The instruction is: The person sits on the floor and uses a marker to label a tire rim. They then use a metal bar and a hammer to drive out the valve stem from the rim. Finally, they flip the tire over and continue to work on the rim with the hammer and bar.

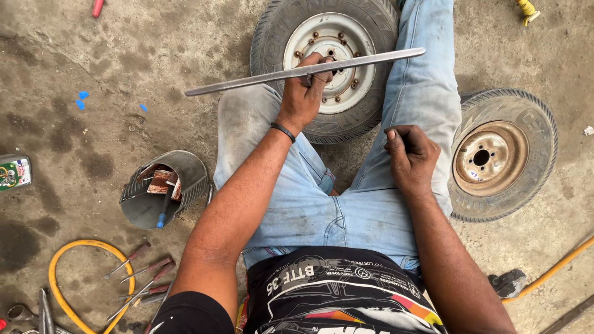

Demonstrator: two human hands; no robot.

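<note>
Stained concrete floor (124, 68) with two small wheels: one (325, 59) between the seated person's knees, one (502, 154) beside the right leg. One left hand (305, 93) grips one long metal bar (306, 71) over the first wheel; one right hand (409, 156) rests curled, empty, on the thigh

tyre repair workshop: stained concrete floor (154, 55), small wheels (502, 154), screwdrivers (145, 278), yellow hose (62, 260), tool bucket (162, 188).

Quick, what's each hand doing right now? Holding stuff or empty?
Left hand: closed around a long metal bar, held over the wheel.
Right hand: fingers curled shut, resting on the thigh; whether it holds anything cannot be told.
</note>
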